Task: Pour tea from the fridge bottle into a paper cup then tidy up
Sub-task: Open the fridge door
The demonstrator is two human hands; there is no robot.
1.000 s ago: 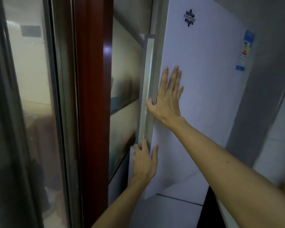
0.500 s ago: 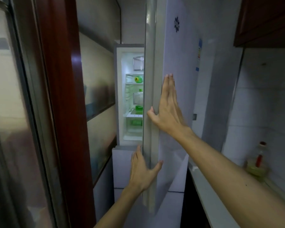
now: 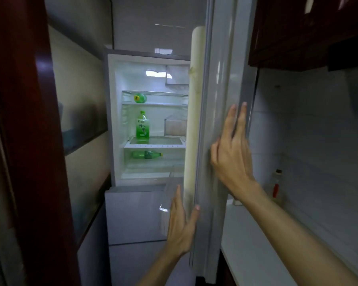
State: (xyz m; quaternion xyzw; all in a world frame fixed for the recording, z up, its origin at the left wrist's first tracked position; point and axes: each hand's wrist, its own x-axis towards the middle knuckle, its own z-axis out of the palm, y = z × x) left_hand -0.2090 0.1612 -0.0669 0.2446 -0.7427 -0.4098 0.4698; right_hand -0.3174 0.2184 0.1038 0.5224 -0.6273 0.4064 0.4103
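Hands (image 3: 181, 228) (image 3: 232, 153) on fridge door (image 3: 221, 79), bottle (image 3: 142, 126) labelled 绿茶

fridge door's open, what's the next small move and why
Probably move the left hand off the door edge toward the upright green bottle on the shelf: the door stands wide open, the right hand flat on it.

Left hand (image 3: 181, 226), right hand (image 3: 232, 149) on open fridge door (image 3: 221, 79), tea bottle (image 3: 142, 126) inside
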